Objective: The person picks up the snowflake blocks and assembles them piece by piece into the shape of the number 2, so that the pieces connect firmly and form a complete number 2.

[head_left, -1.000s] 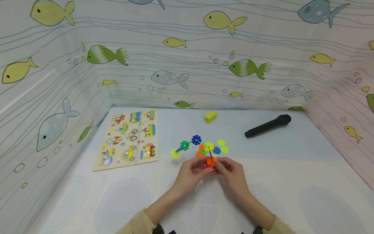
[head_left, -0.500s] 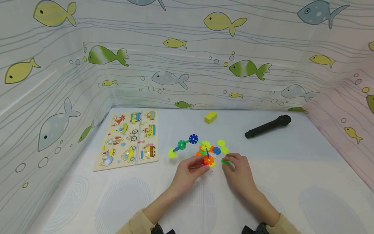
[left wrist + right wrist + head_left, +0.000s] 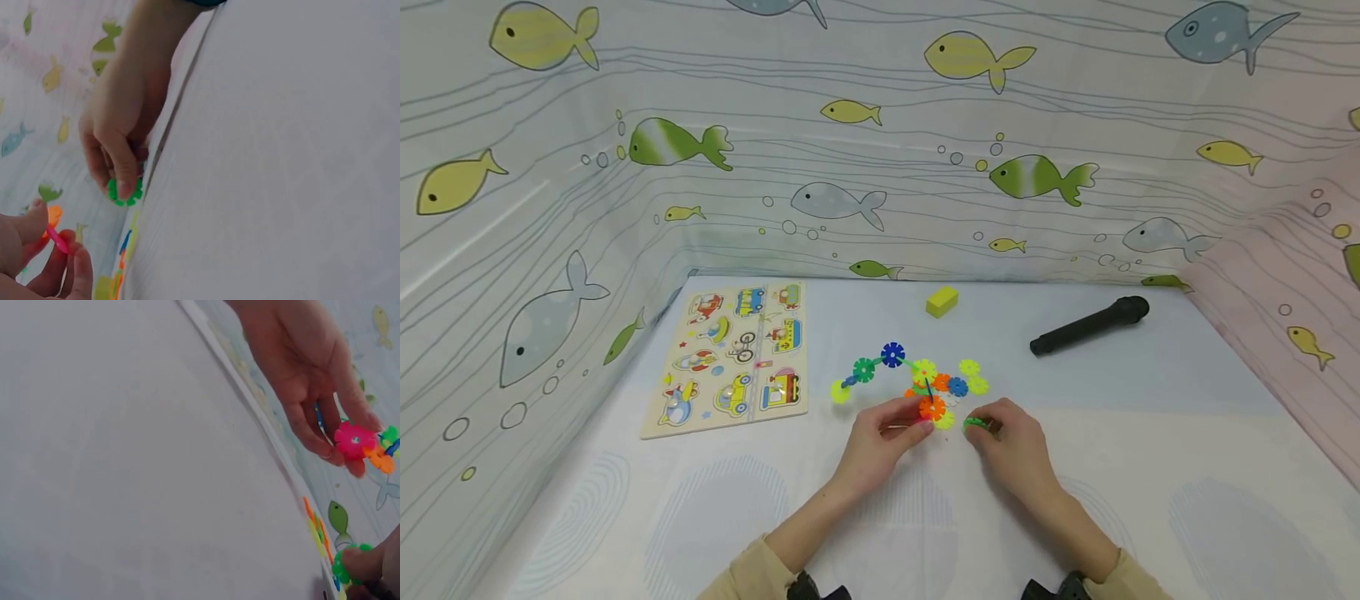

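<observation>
My left hand [image 3: 876,446] pinches a pink snowflake disc [image 3: 354,440] at the near end of a chain of joined snowflake discs. Beside the pink one is an orange disc [image 3: 932,407]; the chain runs on through a yellow disc [image 3: 923,372] and a dark blue disc [image 3: 892,355] to a yellow-green end disc [image 3: 840,392], held above the table. A short way to the right, my right hand [image 3: 1021,446] pinches a green snowflake disc [image 3: 125,192] between thumb and fingers. The green disc is apart from the chain.
Loose snowflake discs lie behind the hands, among them a blue disc [image 3: 957,387] and a yellow disc [image 3: 969,367]. A wooden puzzle board [image 3: 730,358] lies left. Farther back are a yellow block [image 3: 942,302] and a black microphone [image 3: 1090,325].
My right hand has let go of the chain, moved right and taken hold of a green disc. My left hand has shifted slightly left with the chain.
</observation>
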Tool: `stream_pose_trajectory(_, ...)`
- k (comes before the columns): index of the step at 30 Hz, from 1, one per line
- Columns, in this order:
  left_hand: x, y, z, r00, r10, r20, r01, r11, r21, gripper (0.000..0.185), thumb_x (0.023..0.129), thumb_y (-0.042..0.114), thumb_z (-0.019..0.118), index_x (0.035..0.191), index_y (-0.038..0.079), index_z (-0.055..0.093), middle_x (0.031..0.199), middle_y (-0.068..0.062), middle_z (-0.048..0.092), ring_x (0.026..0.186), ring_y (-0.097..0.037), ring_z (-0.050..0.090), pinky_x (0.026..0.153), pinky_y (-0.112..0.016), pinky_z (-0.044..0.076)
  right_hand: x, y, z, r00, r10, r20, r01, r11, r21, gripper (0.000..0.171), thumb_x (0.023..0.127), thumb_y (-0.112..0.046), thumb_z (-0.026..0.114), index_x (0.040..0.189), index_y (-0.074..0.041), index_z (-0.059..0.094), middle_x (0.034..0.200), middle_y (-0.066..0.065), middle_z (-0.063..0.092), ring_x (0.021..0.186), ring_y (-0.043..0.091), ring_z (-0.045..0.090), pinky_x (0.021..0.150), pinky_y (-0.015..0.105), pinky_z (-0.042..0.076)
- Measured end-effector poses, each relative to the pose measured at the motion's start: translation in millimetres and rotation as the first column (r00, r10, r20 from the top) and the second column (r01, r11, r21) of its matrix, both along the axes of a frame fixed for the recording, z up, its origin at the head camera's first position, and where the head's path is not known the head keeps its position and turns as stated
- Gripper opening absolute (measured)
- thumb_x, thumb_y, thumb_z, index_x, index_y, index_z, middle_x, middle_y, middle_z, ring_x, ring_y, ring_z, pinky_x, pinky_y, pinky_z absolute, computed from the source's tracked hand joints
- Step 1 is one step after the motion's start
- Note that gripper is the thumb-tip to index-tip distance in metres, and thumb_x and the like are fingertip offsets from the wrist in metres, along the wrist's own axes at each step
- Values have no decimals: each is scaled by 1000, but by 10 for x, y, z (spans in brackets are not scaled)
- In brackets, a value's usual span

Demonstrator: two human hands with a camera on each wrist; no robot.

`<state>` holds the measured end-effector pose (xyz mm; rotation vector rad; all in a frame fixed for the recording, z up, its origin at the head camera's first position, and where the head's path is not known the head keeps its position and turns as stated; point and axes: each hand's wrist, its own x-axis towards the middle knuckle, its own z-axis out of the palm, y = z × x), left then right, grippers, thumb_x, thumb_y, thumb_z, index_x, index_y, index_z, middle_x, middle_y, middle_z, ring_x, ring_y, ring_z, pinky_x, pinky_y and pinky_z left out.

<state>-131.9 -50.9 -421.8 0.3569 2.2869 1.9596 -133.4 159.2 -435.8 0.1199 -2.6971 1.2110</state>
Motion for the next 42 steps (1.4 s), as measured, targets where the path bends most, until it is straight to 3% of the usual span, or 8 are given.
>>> stream_pose_trajectory(3, -7, -1, 5, 1000, 11, 0, -11, 1000, 15, 41, 94, 20, 71, 131, 4, 64, 123, -12, 69, 114, -27, 65, 95, -25, 54, 32, -33, 20, 993, 107, 51, -93, 970, -225, 15, 86, -6, 77, 101, -7, 75, 85, 4, 71, 73, 16, 64, 68, 23, 54)
stream_pose_trajectory(6, -12, 1, 7, 1000, 22, 0, -22, 999, 31, 42, 94, 19, 71, 132, 4, 64, 123, -12, 69, 114, -27, 64, 95, -25, 54, 71, -69, 48, 954, 270, 134, -188, 880, -436, 18, 89, -7, 73, 106, -1, 73, 86, 12, 74, 72, 21, 71, 69, 28, 60)
stream_pose_trajectory(9, -15, 7, 6, 1000, 14, -1, -14, 999, 45, 42, 94, 19, 71, 133, 4, 63, 123, -13, 69, 114, -27, 64, 96, -25, 54, 99, -103, 65, 889, 415, 194, -261, 807, -530, 22, 93, -8, 70, 109, 5, 68, 86, 18, 74, 72, 27, 73, 70, 33, 62)
stream_pose_trajectory(12, -12, 14, 8, 1000, -14, 1, 14, 998, 57, 42, 95, 19, 70, 133, 3, 63, 122, -14, 69, 114, -27, 65, 96, -25, 53, 115, -141, 61, 844, 489, 221, -306, 776, -552, 23, 94, -12, 69, 108, 7, 66, 86, 19, 74, 72, 28, 73, 71, 33, 62)
stream_pose_trajectory(18, 11, 34, 26, 996, -83, 14, 82, 993, 91, 42, 94, 15, 71, 133, 2, 63, 121, -17, 70, 111, -28, 68, 95, -25, 54, 152, -206, 62, 816, 531, 227, -345, 763, -546, 23, 95, -15, 68, 107, 5, 66, 83, 18, 72, 65, 26, 69, 66, 32, 61)
stream_pose_trajectory(24, 32, 42, 42, 995, -100, 29, 97, 991, 96, 42, 92, 16, 73, 131, 4, 65, 117, -18, 71, 104, -27, 71, 92, -23, 55, 152, -214, 22, 827, 534, 173, -381, 760, -527, 21, 96, -15, 66, 106, 4, 68, 81, 18, 71, 63, 24, 67, 65, 33, 61)
stream_pose_trajectory(33, 47, 48, 54, 994, -97, 48, 92, 992, 87, 42, 91, 17, 74, 130, 7, 66, 117, -14, 72, 104, -24, 71, 92, -24, 55, 164, -205, 18, 853, 503, 138, -397, 798, -454, 15, 94, -18, 70, 101, -5, 72, 71, 10, 65, 61, 19, 61, 65, 25, 55)
stream_pose_trajectory(42, 52, 49, 56, 995, -97, 18, 95, 992, 81, 41, 90, 15, 75, 129, 4, 66, 117, -15, 72, 105, -24, 70, 92, -21, 53, 155, -221, 21, 842, 506, 184, -346, 770, -536, 22, 97, -15, 65, 110, 3, 66, 83, 17, 72, 66, 25, 69, 68, 32, 61)
